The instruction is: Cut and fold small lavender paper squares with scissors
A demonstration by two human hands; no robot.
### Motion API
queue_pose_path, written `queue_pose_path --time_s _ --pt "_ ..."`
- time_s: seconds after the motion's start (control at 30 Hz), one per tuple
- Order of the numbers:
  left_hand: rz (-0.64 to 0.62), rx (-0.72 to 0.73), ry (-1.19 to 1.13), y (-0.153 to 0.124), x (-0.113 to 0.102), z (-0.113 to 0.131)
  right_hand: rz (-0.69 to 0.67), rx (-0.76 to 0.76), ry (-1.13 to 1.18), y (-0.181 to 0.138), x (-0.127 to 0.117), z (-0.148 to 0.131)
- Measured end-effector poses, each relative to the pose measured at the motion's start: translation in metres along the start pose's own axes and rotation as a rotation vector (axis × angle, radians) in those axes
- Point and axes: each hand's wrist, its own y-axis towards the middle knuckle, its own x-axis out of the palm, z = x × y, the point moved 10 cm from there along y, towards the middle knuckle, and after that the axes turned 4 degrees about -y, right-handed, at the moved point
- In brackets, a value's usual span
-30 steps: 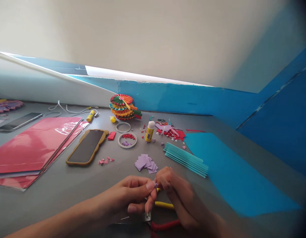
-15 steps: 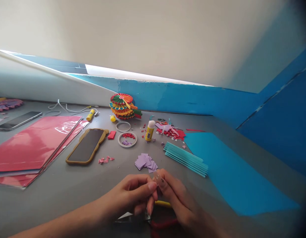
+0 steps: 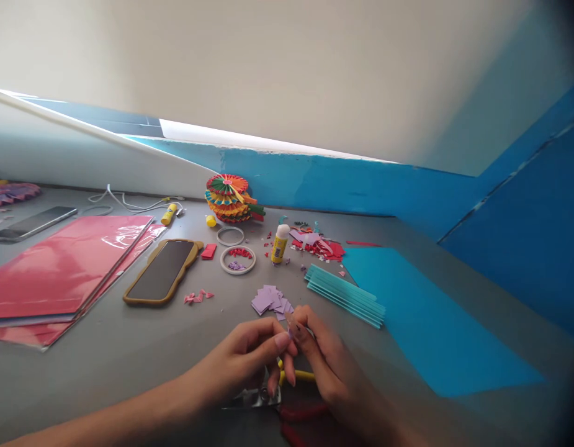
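Note:
My left hand (image 3: pixel 261 351) and my right hand (image 3: pixel 317 354) meet above the front of the table, thumbs and fingertips pinched together. Between the fingertips shows a tiny bit of purple paper (image 3: pixel 290 333), mostly covered by the fingers. Just beyond the hands lies a loose pile of small purple paper squares (image 3: pixel 270 300). Under the hands rest scissors-like tools: a metal blade (image 3: pixel 254 398), a yellow handle (image 3: pixel 300 375) and red handles (image 3: pixel 303 413), partly hidden. An uncapped glue stick (image 3: pixel 280 245) stands upright farther back.
Pleated teal paper (image 3: pixel 345 295) and a blue sheet (image 3: pixel 435 323) lie right. Two tape rings (image 3: pixel 238 272) hold or sit near folded bits. A phone in a brown case (image 3: pixel 163 273), red paper packs (image 3: pixel 67 267) and pink bits (image 3: pixel 198 297) lie left. Paper scraps (image 3: pixel 321 245) and a paper-fan ornament (image 3: pixel 228 197) are behind.
The fingertips have shifted slightly, and a bit of purple now shows between them. More of the metal blade and yellow handle is visible below. The view has moved a little.

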Motion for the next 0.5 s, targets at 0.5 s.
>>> queue_pose_path --time_s 0.5 --pt "-0.099 -0.114 -0.286 -0.003 0.005 -0.008 0.137 -0.463 -0.141 -0.014 -0.017 -0.031"
